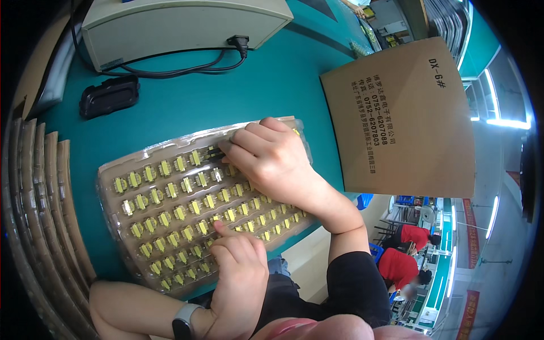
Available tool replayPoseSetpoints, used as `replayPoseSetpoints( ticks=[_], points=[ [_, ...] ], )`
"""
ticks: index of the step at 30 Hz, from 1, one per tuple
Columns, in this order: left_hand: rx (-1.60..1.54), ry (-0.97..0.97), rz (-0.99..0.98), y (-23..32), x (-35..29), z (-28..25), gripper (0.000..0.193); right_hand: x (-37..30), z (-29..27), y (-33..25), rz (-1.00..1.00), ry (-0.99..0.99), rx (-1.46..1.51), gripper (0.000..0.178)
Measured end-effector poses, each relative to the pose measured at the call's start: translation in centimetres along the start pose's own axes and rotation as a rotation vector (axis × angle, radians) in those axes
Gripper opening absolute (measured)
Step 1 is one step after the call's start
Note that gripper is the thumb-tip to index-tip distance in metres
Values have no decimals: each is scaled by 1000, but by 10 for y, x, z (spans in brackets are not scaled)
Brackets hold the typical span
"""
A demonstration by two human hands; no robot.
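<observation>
A clear plastic blister tray (164, 141) lies tilted on the table, filled with rows of small yellow-taped electronic components, like little transformers (179, 213). My right hand (272, 158) reaches over the tray's far side, fingers closed on a dark two-pronged tool (212, 153) that looks like tweezers. Its tips are down among the components of the far row; most of the tool is hidden by the fingers. My left hand (241, 258) rests at the tray's near side, mostly curled, one finger extended to a component near the middle. Whatever its curled fingers may hold is hidden.
A beige box-shaped device (181, 34) with a black plug and cable (241, 48) stands at the back. Near it lies a black plastic case (109, 96). To the right is a large cardboard carton (396, 124); stacked brown trays (48, 198) line the left. People (399, 266) sit beyond.
</observation>
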State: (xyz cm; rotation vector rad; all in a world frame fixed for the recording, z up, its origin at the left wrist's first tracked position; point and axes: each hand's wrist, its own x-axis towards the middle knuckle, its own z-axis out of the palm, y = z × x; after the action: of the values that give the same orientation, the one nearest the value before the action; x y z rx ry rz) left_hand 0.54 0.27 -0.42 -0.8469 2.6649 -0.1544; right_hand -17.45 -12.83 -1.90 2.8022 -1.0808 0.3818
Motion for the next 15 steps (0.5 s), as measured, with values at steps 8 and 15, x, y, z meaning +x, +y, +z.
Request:
replayPoseSetpoints(
  ticks=[8, 15],
  points=[
    [-42, -44, -55, 0, 1, -8, 41, 4, 3, -4, 0, -1, 13, 25],
    [-41, -19, -26, -2, 6, -10, 41, -1, -1, 2, 18, -9, -6, 26]
  ],
)
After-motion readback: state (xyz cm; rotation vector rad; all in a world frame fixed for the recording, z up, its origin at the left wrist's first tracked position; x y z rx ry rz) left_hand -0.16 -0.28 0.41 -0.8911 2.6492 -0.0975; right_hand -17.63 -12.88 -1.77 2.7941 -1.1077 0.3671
